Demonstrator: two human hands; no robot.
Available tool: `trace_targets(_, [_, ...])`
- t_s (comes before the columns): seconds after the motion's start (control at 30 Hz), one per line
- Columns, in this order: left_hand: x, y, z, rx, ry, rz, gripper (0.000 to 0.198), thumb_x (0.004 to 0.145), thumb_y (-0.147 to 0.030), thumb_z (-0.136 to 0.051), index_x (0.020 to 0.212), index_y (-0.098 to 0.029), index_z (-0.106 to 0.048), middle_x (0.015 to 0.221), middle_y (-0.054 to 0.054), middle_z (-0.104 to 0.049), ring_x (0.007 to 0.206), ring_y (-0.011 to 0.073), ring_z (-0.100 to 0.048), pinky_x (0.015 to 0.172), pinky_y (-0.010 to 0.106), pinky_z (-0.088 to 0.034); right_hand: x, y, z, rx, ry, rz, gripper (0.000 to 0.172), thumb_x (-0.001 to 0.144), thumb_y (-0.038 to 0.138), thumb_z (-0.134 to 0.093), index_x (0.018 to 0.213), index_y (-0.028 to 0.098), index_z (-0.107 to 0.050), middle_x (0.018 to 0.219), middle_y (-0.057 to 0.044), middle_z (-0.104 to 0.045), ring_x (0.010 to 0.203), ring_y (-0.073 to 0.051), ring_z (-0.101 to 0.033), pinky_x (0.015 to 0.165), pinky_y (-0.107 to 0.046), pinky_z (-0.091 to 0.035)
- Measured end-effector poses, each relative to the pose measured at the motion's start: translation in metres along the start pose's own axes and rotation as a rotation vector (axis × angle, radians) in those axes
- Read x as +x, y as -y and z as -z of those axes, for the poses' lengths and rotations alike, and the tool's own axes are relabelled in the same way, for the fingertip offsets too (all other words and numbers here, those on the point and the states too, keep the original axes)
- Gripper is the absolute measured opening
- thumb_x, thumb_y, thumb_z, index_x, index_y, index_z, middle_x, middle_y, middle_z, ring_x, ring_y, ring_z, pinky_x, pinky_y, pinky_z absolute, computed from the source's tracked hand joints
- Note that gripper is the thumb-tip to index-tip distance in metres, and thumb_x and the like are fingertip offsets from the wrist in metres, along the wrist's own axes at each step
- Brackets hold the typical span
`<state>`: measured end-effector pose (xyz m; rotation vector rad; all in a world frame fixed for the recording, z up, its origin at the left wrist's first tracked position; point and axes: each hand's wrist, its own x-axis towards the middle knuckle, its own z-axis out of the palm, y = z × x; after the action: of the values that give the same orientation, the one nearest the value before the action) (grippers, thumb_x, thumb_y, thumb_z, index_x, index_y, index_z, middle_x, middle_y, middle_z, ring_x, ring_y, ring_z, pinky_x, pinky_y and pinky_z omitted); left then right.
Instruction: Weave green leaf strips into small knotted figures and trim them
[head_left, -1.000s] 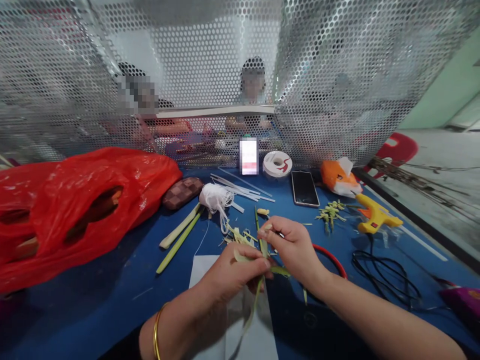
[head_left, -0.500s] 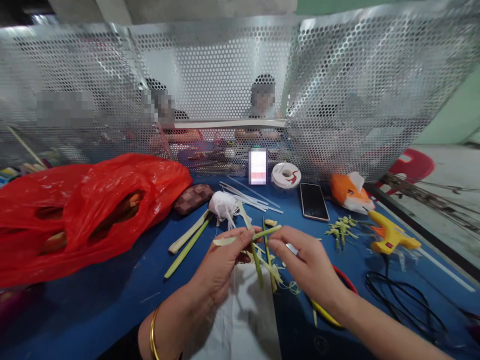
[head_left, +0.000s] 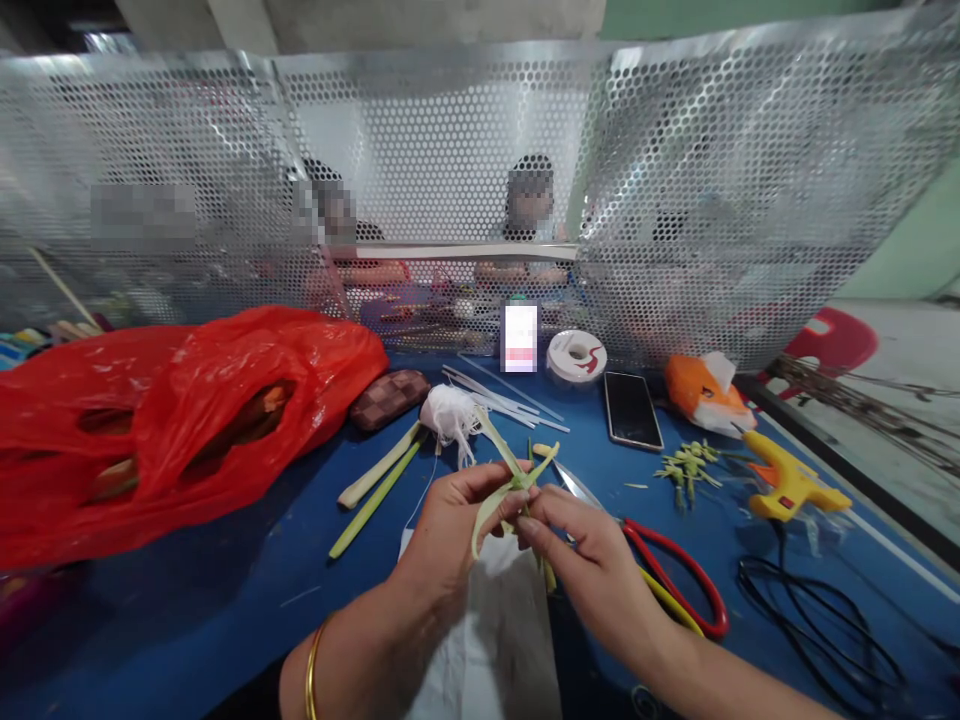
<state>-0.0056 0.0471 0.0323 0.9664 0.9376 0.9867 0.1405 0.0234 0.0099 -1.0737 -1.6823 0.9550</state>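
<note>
Between my hands is a small cluster of pale green leaf strips (head_left: 517, 484), folded or crossed at its middle, with ends pointing several ways. My left hand (head_left: 457, 515) pinches it from the left, thumb on top. From the right, my right hand (head_left: 574, 540) closes thumb and fingers on its lower right side. Just beyond lies a bundle of white thread (head_left: 450, 412), near two cut green stalks (head_left: 375, 500). Scissors (head_left: 679, 575) with red and yellow handles lie partly under my right hand. A white sheet (head_left: 502, 640) is below my hands.
To the left spreads a red plastic bag (head_left: 187, 430); a checkered pouch (head_left: 390, 400) sits beside it. On the right are a phone (head_left: 634, 410), a tissue pack (head_left: 709, 395), a yellow glue gun (head_left: 795, 480) and its cord. Perforated metal screens (head_left: 465, 130) stand behind, with people beyond.
My right hand has moved left and down, closer to my left hand. The strips have turned in my fingers, one end now hanging down left. More of the scissors shows.
</note>
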Motion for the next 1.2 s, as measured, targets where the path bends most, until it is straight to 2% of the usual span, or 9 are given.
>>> trace_targets(0.2, [0.001,0.014,0.000,-0.060,-0.048,-0.032,0.028,0.064,-0.029,-0.084,0.088,-0.016,-0.078,0.069,-0.001,-0.065,0.058,0.0077,-0.045,0.058,0.022,-0.033,0.000,0.000,0.000,-0.156,0.054,0.102,0.031,0.096,0.025,-0.045,0.068,0.019,-0.054,0.073,-0.002,-0.054,0.073,-0.017,-0.051,0.067,-0.030,-0.038])
trace_targets(0.43, [0.002,0.014,0.001,-0.099,-0.078,-0.006,0.032,0.067,-0.028,-0.082,0.095,-0.016,-0.074,0.075,0.000,-0.066,0.061,0.0093,-0.051,0.056,0.021,-0.036,-0.003,-0.004,-0.006,-0.155,0.042,0.073,0.031,0.098,0.028,-0.043,0.072,0.019,-0.057,0.075,-0.003,-0.057,0.074,-0.017,-0.052,0.068,-0.030,-0.037])
trace_targets(0.57, [0.006,0.002,0.009,-0.151,-0.082,0.087,0.026,0.073,-0.032,-0.077,0.095,-0.018,-0.071,0.074,0.000,-0.066,0.061,0.0107,-0.055,0.059,0.023,-0.041,0.005,-0.006,0.001,0.117,-0.029,-0.182,0.033,0.090,0.043,-0.057,0.067,0.018,-0.056,0.069,-0.001,-0.057,0.069,-0.016,-0.052,0.067,-0.029,-0.039])
trace_targets(0.67, [0.007,-0.003,0.015,-0.140,0.038,0.147,0.026,0.074,-0.032,-0.076,0.096,-0.018,-0.072,0.076,0.001,-0.067,0.067,0.0119,-0.058,0.062,0.023,-0.042,0.014,-0.007,0.009,0.502,-0.140,-0.398,0.036,0.080,0.053,-0.067,0.073,0.018,-0.059,0.070,0.000,-0.059,0.066,-0.015,-0.053,0.071,-0.029,-0.044])
trace_targets(0.73, [0.006,-0.003,0.015,-0.106,0.066,0.176,0.028,0.073,-0.032,-0.077,0.096,-0.018,-0.072,0.074,0.002,-0.066,0.066,0.0113,-0.056,0.061,0.022,-0.041,0.018,-0.007,0.015,0.618,-0.167,-0.439,0.037,0.075,0.053,-0.071,0.070,0.018,-0.059,0.065,0.002,-0.058,0.062,-0.013,-0.052,0.069,-0.028,-0.044])
trace_targets(0.8, [0.003,-0.001,0.013,-0.059,0.053,0.165,0.028,0.070,-0.033,-0.080,0.092,-0.017,-0.072,0.068,-0.001,-0.062,0.060,0.0095,-0.051,0.057,0.021,-0.039,0.020,-0.005,0.021,0.522,-0.126,-0.410,0.036,0.075,0.049,-0.072,0.063,0.018,-0.058,0.057,0.002,-0.056,0.057,-0.012,-0.049,0.064,-0.027,-0.042])
trace_targets(0.9, [0.001,-0.001,0.010,0.046,0.040,0.095,0.026,0.067,-0.033,-0.081,0.084,-0.016,-0.071,0.062,-0.004,-0.056,0.053,0.0073,-0.044,0.052,0.021,-0.036,0.021,-0.002,0.029,0.203,0.045,-0.313,0.029,0.079,0.042,-0.067,0.063,0.018,-0.061,0.054,0.001,-0.057,0.055,-0.013,-0.048,0.060,-0.027,-0.038])
trace_targets(1.0, [-0.001,-0.007,0.009,0.166,0.077,0.075,0.025,0.069,-0.036,-0.078,0.081,-0.015,-0.069,0.057,-0.003,-0.056,0.051,0.0083,-0.047,0.052,0.022,-0.036,0.019,0.002,0.034,-0.035,0.168,-0.180,0.030,0.085,0.036,-0.059,0.060,0.019,-0.058,0.056,0.002,-0.055,0.057,-0.013,-0.047,0.057,-0.026,-0.035])
trace_targets(1.2, [0.000,-0.019,0.013,0.330,0.203,0.051,0.025,0.074,-0.040,-0.071,0.073,-0.016,-0.066,0.052,0.000,-0.061,0.051,0.0115,-0.053,0.054,0.025,-0.039,0.015,0.016,0.039,-0.161,0.187,-0.056,0.033,0.088,0.031,-0.051,0.058,0.019,-0.051,0.055,0.004,-0.045,0.055,-0.011,-0.041,0.053,-0.024,-0.032])
